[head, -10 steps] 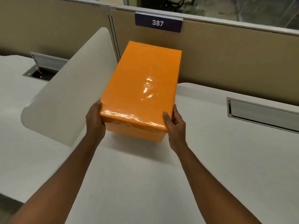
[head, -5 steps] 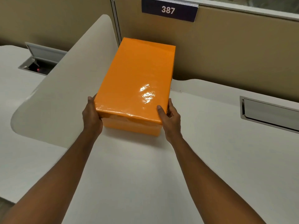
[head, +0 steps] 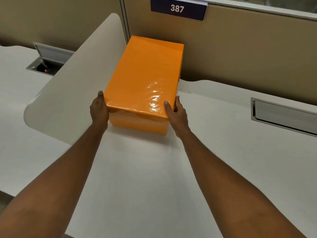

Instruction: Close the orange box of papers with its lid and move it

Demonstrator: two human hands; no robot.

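Note:
The orange box [head: 137,123] sits on the white desk [head: 137,177] with its glossy orange lid [head: 145,74] fully on, so the papers inside are hidden. Its far end is close to the tan partition wall. My left hand [head: 99,110] grips the near left corner of the box and lid. My right hand [head: 176,113] grips the near right corner, thumb resting on the lid's top edge.
A white curved divider panel [head: 72,86] stands just left of the box. The tan partition [head: 240,54] carries a sign reading 387 [head: 177,8]. A shut cable hatch [head: 283,115] lies at the right, an open one [head: 46,60] at the far left.
The box has gone from lifted and tilted down to resting on the desk, farther back near the partition. Both hands stayed on its near corners.

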